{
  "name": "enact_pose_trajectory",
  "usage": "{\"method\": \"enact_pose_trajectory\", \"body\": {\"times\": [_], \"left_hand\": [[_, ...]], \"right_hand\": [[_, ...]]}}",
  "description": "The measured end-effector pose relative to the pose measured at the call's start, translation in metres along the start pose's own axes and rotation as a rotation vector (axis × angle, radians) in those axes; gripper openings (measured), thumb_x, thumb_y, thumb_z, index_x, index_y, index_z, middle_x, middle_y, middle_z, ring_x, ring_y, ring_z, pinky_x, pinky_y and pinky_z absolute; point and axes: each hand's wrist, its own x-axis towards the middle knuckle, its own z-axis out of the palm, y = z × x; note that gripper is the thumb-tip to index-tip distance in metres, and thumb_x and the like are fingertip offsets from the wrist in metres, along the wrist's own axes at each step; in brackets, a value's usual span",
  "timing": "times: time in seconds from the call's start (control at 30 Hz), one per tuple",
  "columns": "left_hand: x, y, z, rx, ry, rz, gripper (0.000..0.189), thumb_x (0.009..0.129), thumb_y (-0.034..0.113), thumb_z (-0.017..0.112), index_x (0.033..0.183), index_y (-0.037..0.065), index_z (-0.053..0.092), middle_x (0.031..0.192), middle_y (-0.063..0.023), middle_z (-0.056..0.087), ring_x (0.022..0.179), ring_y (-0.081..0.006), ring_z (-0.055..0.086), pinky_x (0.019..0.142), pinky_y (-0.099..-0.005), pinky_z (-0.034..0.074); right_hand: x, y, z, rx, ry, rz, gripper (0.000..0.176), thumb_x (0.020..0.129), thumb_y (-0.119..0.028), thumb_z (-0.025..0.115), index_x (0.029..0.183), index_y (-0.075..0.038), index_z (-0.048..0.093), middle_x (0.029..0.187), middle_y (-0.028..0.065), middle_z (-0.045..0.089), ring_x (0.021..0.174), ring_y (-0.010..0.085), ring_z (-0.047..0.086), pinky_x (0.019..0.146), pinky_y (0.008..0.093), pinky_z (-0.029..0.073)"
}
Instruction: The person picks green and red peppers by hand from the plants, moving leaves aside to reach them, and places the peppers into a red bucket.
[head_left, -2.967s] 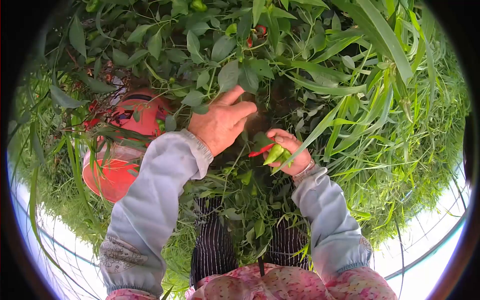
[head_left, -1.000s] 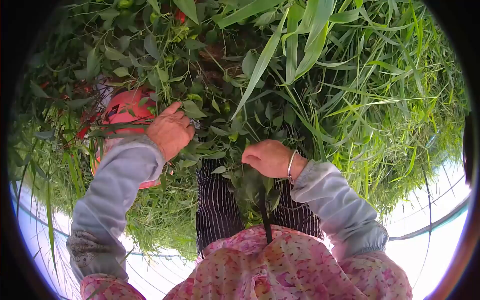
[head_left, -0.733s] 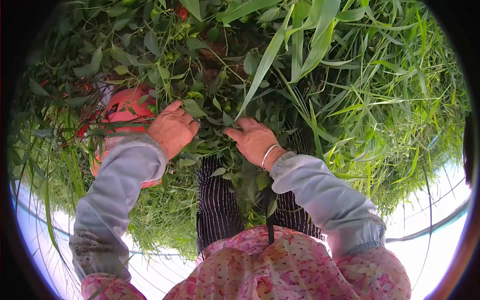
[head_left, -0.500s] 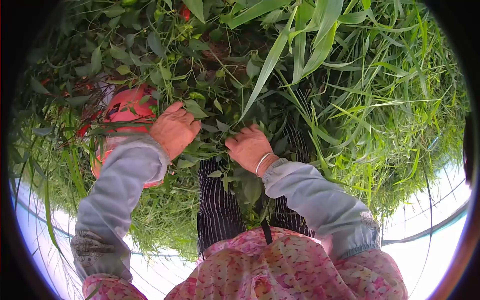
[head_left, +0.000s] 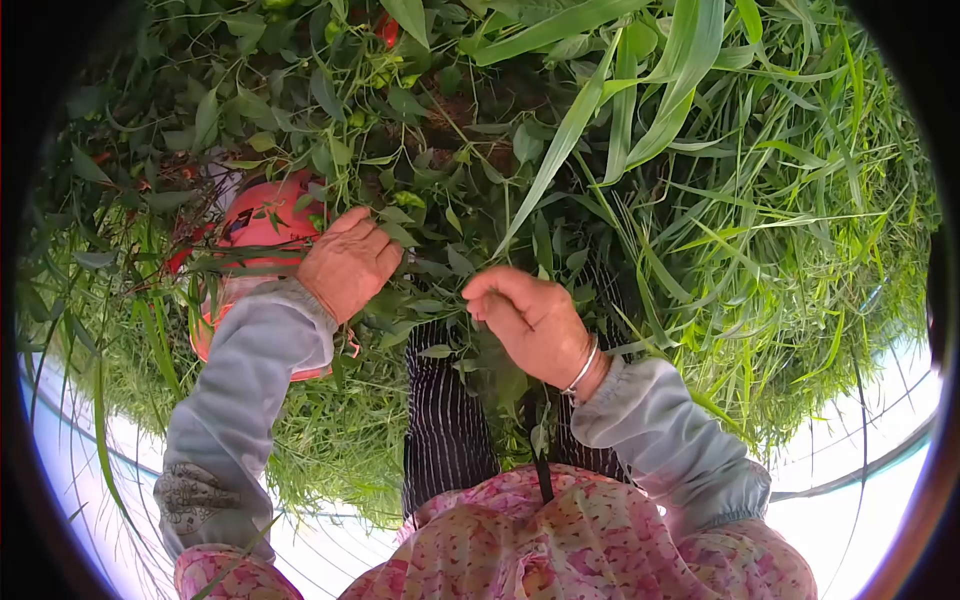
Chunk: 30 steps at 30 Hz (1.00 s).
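My left hand [head_left: 350,264] is among the leafy pepper plants [head_left: 440,235], its fingers curled and their tips hidden by leaves. What it grips cannot be made out. Close beside it on the left is a red container [head_left: 265,215], partly covered by stems and leaves. My right hand [head_left: 535,325], with a bracelet at the wrist, is in front of the plants with thumb and fingers pressed together. Anything in that pinch is too small or hidden to name. A red pepper [head_left: 388,30] hangs at the top, with green peppers [head_left: 408,200] lower among the foliage.
Long broad grass blades [head_left: 570,120] lean over the plants from the top right. Dense grass [head_left: 800,230] fills the right side. My striped trousers [head_left: 445,430] and pink patterned garment [head_left: 560,540] are below the hands. Pale sheeting [head_left: 850,430] lies at the lower right.
My right hand has drawn back from the leaves, down and to the right, and turned so the thumb shows. My left hand has stayed almost in place. The view has shifted slightly.
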Motion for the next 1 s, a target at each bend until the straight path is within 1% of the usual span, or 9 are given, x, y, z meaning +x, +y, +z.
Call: {"method": "enact_pose_trajectory", "body": {"times": [0.17, 0.33, 0.47, 0.6, 0.73, 0.8, 0.87, 0.93, 1.0], "left_hand": [[0.005, -0.017, -0.025, 0.142, 0.044, -0.010, 0.024, 0.071, 0.011, 0.052, 0.092, 0.004, 0.061, 0.095, -0.0076, 0.059, 0.103, -0.0221, 0.054, 0.108, -0.0454, 0.026], [0.008, -0.023, -0.025, 0.115, 0.032, 0.002, 0.024, 0.069, 0.011, 0.055, 0.091, 0.005, 0.061, 0.097, -0.0085, 0.059, 0.104, -0.0244, 0.053, 0.105, -0.0498, 0.028], [0.010, -0.016, -0.021, 0.129, 0.049, -0.002, 0.024, 0.071, 0.012, 0.054, 0.092, 0.004, 0.061, 0.096, -0.0074, 0.059, 0.104, -0.0226, 0.053, 0.108, -0.0499, 0.024], [0.014, -0.013, -0.023, 0.107, 0.075, -0.013, 0.026, 0.067, 0.012, 0.056, 0.091, 0.005, 0.062, 0.098, -0.0092, 0.060, 0.103, -0.0245, 0.054, 0.103, -0.0520, 0.029], [0.018, -0.012, -0.023, 0.073, 0.032, -0.028, 0.026, 0.068, 0.013, 0.056, 0.092, 0.005, 0.062, 0.099, -0.0090, 0.060, 0.103, -0.0244, 0.054, 0.104, -0.0520, 0.028], [0.018, -0.017, -0.024, 0.075, 0.009, -0.004, 0.028, 0.070, 0.013, 0.056, 0.096, 0.005, 0.062, 0.102, -0.0087, 0.059, 0.106, -0.0242, 0.053, 0.105, -0.0520, 0.027], [0.011, -0.016, -0.021, 0.073, -0.041, 0.005, 0.030, 0.072, 0.013, 0.055, 0.101, 0.007, 0.061, 0.104, -0.0081, 0.058, 0.108, -0.0236, 0.052, 0.107, -0.0511, 0.023], [0.009, -0.018, -0.017, 0.131, -0.061, 0.016, 0.034, 0.076, 0.013, 0.053, 0.109, 0.010, 0.060, 0.104, -0.0072, 0.057, 0.110, -0.0225, 0.049, 0.110, -0.0495, 0.018], [0.008, -0.016, -0.013, 0.165, -0.152, -0.003, 0.038, 0.078, 0.012, 0.052, 0.116, 0.015, 0.058, 0.107, -0.0078, 0.055, 0.112, -0.0229, 0.048, 0.111, -0.0491, 0.015]], "right_hand": [[0.075, -0.002, 0.009, -0.052, -0.052, 0.004, 0.016, 0.083, -0.005, 0.050, 0.096, -0.005, 0.059, 0.084, 0.0142, 0.065, 0.077, 0.0291, 0.064, 0.069, 0.0359, 0.051], [0.094, 0.066, 0.054, -0.563, -0.456, 0.201, 0.029, 0.080, -0.013, 0.052, 0.107, -0.004, 0.058, 0.097, 0.0222, 0.063, 0.090, 0.0348, 0.060, 0.081, 0.0399, 0.048], [0.105, 0.096, 0.090, -0.597, -0.445, 0.423, 0.035, 0.080, -0.019, 0.054, 0.109, 0.001, 0.054, 0.100, 0.0243, 0.061, 0.097, 0.0366, 0.059, 0.084, 0.0426, 0.047], [0.119, 0.133, 0.120, -0.498, -0.241, 0.469, 0.039, 0.081, -0.029, 0.053, 0.107, 0.000, 0.056, 0.100, 0.0246, 0.061, 0.097, 0.0373, 0.059, 0.084, 0.0431, 0.047], [0.124, 0.122, 0.112, -0.528, -0.228, 0.482, 0.033, 0.079, -0.029, 0.053, 0.098, -0.003, 0.061, 0.097, 0.0217, 0.063, 0.094, 0.0371, 0.059, 0.082, 0.0422, 0.047], [0.115, 0.132, 0.107, -0.415, -0.158, 0.390, 0.028, 0.078, -0.029, 0.055, 0.092, -0.006, 0.063, 0.091, 0.0196, 0.065, 0.084, 0.0319, 0.064, 0.076, 0.0394, 0.050], [0.104, 0.138, 0.094, -0.141, -0.217, 0.514, 0.033, 0.077, -0.032, 0.054, 0.098, -0.008, 0.065, 0.099, 0.0169, 0.065, 0.093, 0.0324, 0.061, 0.083, 0.0366, 0.047], [0.091, 0.108, 0.070, 0.086, -0.185, 0.563, 0.025, 0.076, -0.028, 0.060, 0.084, -0.005, 0.064, 0.069, 0.0075, 0.063, 0.056, 0.0168, 0.057, 0.055, 0.0301, 0.046], [0.081, 0.096, 0.057, 0.255, -0.193, 0.580, 0.020, 0.078, -0.024, 0.061, 0.083, -0.004, 0.064, 0.067, 0.0044, 0.062, 0.054, 0.0105, 0.053, 0.051, 0.0262, 0.043]]}}
